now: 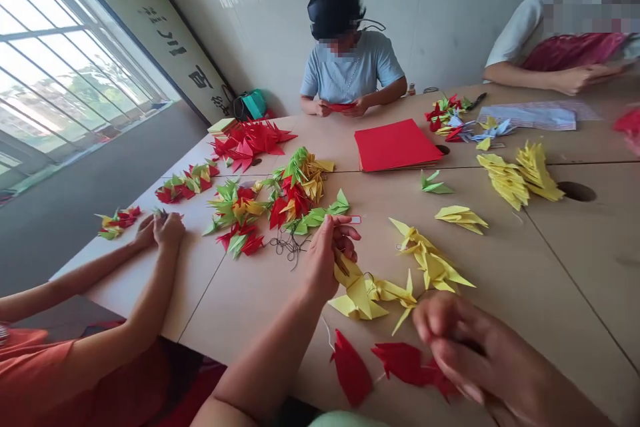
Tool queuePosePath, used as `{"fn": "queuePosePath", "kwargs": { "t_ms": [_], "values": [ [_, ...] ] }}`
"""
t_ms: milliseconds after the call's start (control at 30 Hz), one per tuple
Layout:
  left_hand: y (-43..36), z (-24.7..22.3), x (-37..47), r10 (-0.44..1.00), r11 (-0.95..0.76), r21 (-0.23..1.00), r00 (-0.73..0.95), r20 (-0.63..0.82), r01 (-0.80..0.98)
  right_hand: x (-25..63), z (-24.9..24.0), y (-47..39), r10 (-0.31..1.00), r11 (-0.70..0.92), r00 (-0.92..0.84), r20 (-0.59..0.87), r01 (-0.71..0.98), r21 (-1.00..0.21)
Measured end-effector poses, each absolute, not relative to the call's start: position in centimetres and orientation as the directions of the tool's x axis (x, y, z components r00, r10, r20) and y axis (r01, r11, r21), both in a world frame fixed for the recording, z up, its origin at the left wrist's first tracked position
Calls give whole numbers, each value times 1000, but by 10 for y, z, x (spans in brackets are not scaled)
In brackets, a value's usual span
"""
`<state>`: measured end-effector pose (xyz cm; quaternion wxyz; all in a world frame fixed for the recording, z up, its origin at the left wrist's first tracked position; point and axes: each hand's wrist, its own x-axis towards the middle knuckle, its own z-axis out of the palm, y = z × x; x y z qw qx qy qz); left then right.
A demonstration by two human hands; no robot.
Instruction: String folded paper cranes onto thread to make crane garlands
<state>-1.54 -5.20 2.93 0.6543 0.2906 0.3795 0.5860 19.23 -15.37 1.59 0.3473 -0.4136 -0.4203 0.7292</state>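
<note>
My left hand [327,257] stands on its edge at the table's middle, fingers loosely curled and the thumb apart from them. A yellow folded-paper crane [356,293] lies against its palm side. More yellow cranes [431,260], joined by dark thread, curve from there past my right hand [463,340]. That hand is closed in a pinch, slightly blurred; whatever is between its fingers is hidden. Below the yellow ones lie red folded-paper pieces [351,367] on a pale thread, partly covered by my right hand. A tangle of black thread [290,245] rests left of my left hand.
Mixed red, green and yellow folded pieces [293,197] pile up ahead. Red paper sheets [397,145] and yellow bundles [520,173] lie beyond. A table hole [577,191] is at right. One person [350,73] sits opposite, another's hands [163,230] work at left, a third person sits right.
</note>
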Motion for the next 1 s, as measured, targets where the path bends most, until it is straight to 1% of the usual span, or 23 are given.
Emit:
{"fn": "queuePosePath", "kwargs": {
  "t_ms": [67,133,200,233,267,333,400,433,467,633,833,933,967,1000],
  "values": [
    [-56,32,-13,988,143,823,38,-147,-550,182,24,-142,812,-479,-473,-341,-209,-853],
    [-59,34,-11,989,145,824,47,-144,-548,172,33,-133,745,-539,-586,-321,-245,-806],
    [-62,36,-10,988,151,827,57,-143,-542,167,39,-129,648,-556,-709,-278,-190,-809],
    [-63,36,-9,988,153,829,63,-142,-538,166,40,-128,611,-549,-746,-267,-156,-821],
    [-64,37,-8,988,155,831,68,-141,-534,165,40,-127,604,-535,-750,-270,-130,-835],
    [-65,38,-7,988,156,835,74,-137,-527,166,36,-123,686,-484,-662,-301,-108,-868],
    [-66,39,-5,988,153,836,77,-132,-526,164,30,-118,800,-429,-501,-329,-96,-898],
    [-66,39,-4,989,149,836,77,-128,-528,163,27,-114,832,-415,-441,-337,-89,-906],
    [-67,40,-2,990,143,836,74,-122,-529,161,25,-111,840,-416,-417,-348,-83,-905],
    [-71,38,7,997,73,857,28,-69,-509,148,23,-104,750,-539,-515,-416,-111,-835],
    [-78,29,11,999,11,919,44,7,-395,147,16,-108,764,-599,-475,-437,-268,-754],
    [-79,29,3,995,-97,963,-7,99,-252,151,12,-108,761,-621,-456,-462,-304,-723],
    [-79,30,-2,990,-140,975,-1,142,-175,152,11,-107,759,-626,-456,-465,-313,-715],
    [-79,32,-7,984,-168,983,41,172,-77,153,10,-106,761,-625,-456,-462,-322,-711]
  ]
}}
